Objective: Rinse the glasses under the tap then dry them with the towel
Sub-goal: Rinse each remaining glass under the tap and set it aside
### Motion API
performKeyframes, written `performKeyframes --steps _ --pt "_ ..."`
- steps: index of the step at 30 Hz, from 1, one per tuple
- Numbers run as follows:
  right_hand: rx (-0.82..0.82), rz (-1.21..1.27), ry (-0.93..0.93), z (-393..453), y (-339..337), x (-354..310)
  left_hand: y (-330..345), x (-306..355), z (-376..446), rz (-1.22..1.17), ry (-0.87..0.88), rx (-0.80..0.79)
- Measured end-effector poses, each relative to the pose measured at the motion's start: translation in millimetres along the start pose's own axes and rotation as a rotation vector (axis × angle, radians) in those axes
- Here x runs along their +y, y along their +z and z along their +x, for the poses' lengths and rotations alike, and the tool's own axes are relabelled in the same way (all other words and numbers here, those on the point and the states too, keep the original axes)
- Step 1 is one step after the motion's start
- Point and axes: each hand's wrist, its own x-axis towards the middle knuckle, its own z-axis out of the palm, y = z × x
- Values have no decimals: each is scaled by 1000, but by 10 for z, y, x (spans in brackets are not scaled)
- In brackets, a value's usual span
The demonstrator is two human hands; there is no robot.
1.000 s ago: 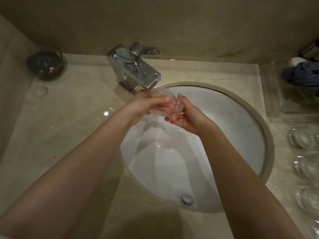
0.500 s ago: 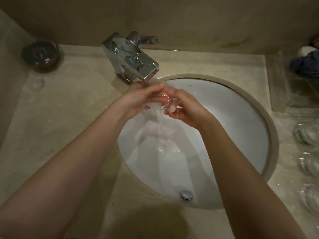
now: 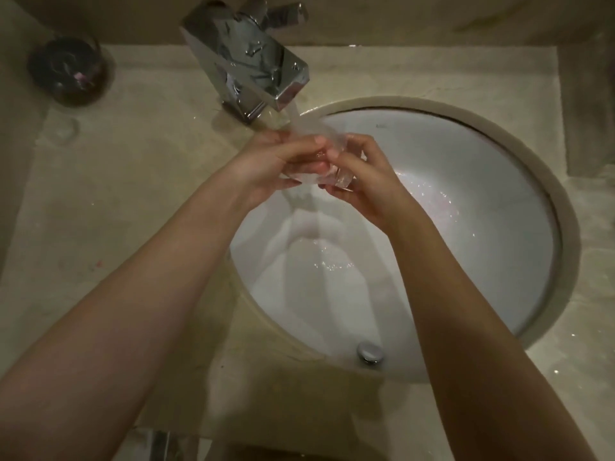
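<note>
A small clear glass (image 3: 327, 176) lies on its side under the running water of the chrome tap (image 3: 253, 74), above the white basin (image 3: 466, 201). My left hand (image 3: 279, 164) grips it from the left, fingers curled over its top. From the right, my right hand (image 3: 362, 174) holds its thick base end with curled fingers. Most of the glass is hidden between my fingers. Water streams from the spout onto the glass and runs down into the basin. No towel is in view.
A dark round glass dish (image 3: 68, 69) stands at the back left of the beige stone counter (image 3: 109, 201). The drain plug (image 3: 368, 351) sits at the basin's near side. A wall rises just behind the tap.
The view has tilted down and left, so the glasses and blue cloth at the right are out of frame. Both hands still hold the glass under the stream, turned slightly.
</note>
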Motion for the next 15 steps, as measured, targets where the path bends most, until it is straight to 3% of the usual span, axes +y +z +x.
performKeyframes --steps 5,8,10,13,15 --pt "211 -66 -132 -19 157 148 160 -99 6 -105 -48 184" --pt "279 73 -40 2 257 223 367 -207 1 -204 145 423" --pt "237 167 28 31 332 269 463 -240 49 -288 275 571" --pt "219 282 108 58 389 317 496 -267 149 -396 309 631" --pt "268 156 100 82 366 335 486 -296 184 -388 307 622"
